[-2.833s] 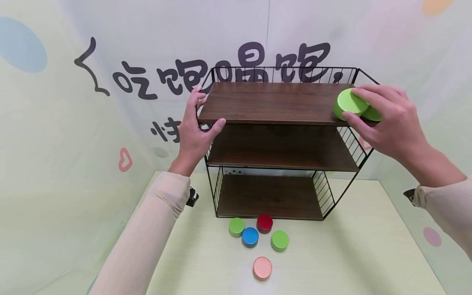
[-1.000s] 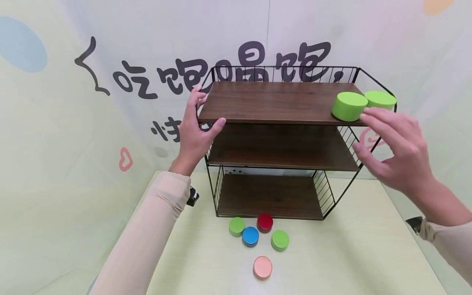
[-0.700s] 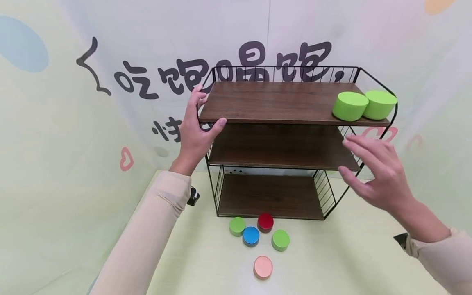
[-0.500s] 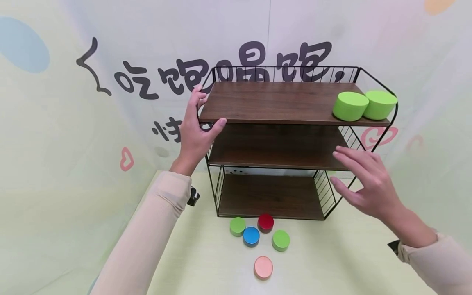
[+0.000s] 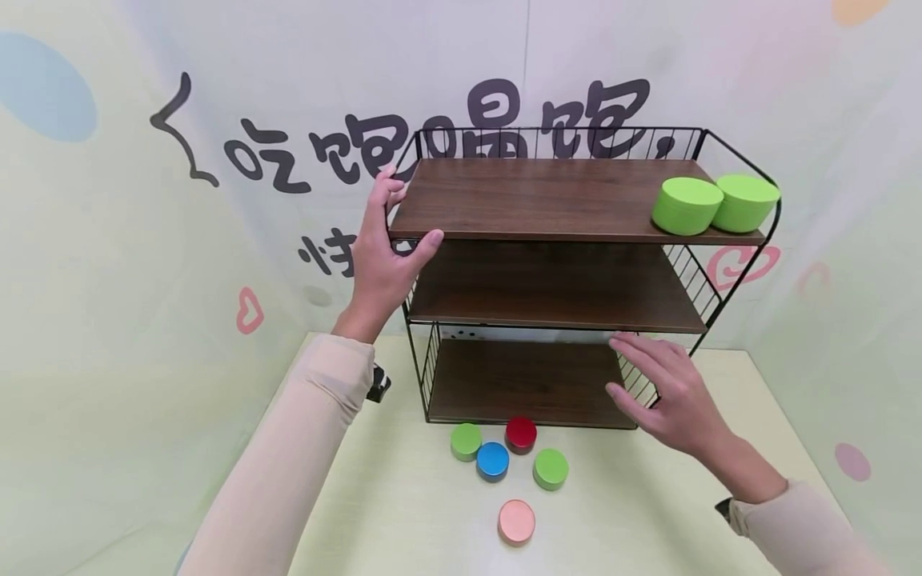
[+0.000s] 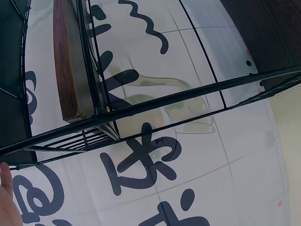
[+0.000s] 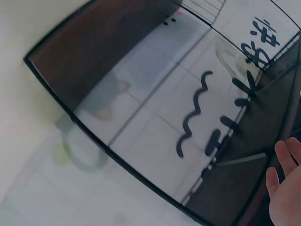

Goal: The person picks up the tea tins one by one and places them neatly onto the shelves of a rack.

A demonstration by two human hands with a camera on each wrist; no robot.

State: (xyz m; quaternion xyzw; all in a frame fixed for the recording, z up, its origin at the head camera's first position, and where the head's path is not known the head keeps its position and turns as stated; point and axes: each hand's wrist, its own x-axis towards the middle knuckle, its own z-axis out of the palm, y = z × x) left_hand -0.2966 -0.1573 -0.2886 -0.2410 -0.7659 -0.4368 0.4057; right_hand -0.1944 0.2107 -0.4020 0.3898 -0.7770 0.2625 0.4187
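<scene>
A three-tier shelf rack [image 5: 533, 200] with dark wood boards and a black wire frame stands on the table. My left hand [image 5: 382, 256] grips its upper left corner, thumb along the front edge and fingers at the side wire. In the left wrist view only a fingertip [image 6: 5, 176] shows beside the frame. Two round light-green tins, a front one [image 5: 687, 206] and another beside it [image 5: 747, 202], sit at the right end of the top board. My right hand [image 5: 670, 392] hovers with nothing in it, fingers apart, before the rack's lower right side.
On the pale table [image 5: 360, 496] before the rack lie a green tin [image 5: 467, 442], a red tin [image 5: 521, 434], a blue tin [image 5: 493, 462], a second green tin [image 5: 551, 469] and a pink tin [image 5: 516, 522]. A printed curtain [image 5: 216, 240] hangs behind.
My right hand has let go of a green tin on the top board's right end and moved down and left to the lower right of the rack. My left hand has stayed put.
</scene>
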